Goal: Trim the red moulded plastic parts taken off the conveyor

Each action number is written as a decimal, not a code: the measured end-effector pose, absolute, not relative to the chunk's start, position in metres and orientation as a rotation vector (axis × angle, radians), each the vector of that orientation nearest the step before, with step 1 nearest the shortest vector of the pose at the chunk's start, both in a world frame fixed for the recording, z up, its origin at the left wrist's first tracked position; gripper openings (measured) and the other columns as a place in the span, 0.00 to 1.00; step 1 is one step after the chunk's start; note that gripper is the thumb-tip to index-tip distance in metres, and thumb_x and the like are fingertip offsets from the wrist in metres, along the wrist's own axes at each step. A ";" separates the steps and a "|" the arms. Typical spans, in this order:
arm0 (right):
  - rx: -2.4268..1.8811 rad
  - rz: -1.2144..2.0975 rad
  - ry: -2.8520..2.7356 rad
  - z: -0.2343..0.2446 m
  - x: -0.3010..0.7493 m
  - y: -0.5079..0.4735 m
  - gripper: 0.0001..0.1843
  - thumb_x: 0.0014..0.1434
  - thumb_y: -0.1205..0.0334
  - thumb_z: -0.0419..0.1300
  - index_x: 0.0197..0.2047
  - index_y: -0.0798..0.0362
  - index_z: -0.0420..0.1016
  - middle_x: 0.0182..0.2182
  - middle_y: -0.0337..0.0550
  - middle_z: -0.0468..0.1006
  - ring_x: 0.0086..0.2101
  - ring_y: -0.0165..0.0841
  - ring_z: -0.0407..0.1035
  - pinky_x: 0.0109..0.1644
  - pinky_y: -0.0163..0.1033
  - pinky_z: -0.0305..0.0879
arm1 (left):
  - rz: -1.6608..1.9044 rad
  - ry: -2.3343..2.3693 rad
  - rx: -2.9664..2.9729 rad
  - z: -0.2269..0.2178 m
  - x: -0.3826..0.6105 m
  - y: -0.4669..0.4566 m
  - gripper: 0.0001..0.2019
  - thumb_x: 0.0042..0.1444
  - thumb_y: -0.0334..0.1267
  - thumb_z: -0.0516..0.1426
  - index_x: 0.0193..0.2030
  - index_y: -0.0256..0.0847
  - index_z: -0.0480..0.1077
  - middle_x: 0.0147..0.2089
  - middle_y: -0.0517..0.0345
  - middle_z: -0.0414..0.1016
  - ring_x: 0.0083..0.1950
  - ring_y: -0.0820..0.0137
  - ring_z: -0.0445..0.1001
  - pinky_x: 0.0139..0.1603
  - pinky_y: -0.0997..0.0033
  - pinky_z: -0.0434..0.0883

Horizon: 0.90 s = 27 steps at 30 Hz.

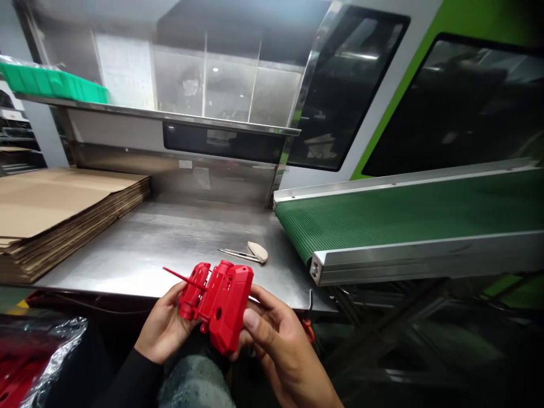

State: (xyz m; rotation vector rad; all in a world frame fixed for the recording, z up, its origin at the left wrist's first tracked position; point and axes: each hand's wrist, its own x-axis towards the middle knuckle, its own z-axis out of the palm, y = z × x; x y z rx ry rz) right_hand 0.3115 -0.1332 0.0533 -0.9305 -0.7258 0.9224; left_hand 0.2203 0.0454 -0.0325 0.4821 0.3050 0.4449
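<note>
A red moulded plastic part (pixel 219 303), made of joined housing pieces with a thin red sprue sticking out to the left, is held in front of the steel table's edge. My left hand (pixel 164 328) grips its left piece from below, fingers curled round it. My right hand (pixel 276 340) holds the right, larger piece, with the thumb pressed on its face. Both hands are closed on the part.
A steel table (pixel 170 243) carries a stack of flat cardboard (pixel 55 209) at left and a small knife-like tool (pixel 250 253) near its right edge. A green conveyor belt (pixel 416 212) runs off right. A foil-lined bag of red parts (pixel 29 357) sits lower left. A green tray (pixel 51 82) rests on a shelf.
</note>
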 end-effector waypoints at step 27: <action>-0.891 1.122 -0.446 -0.009 0.328 -0.127 0.26 0.62 0.57 0.61 0.61 0.53 0.63 0.32 0.42 0.79 0.25 0.27 0.70 0.25 0.33 0.72 | 0.622 0.521 0.760 0.063 0.144 0.007 0.22 0.56 0.38 0.62 0.58 0.54 0.69 0.57 0.64 0.76 0.54 0.66 0.75 0.49 0.75 0.75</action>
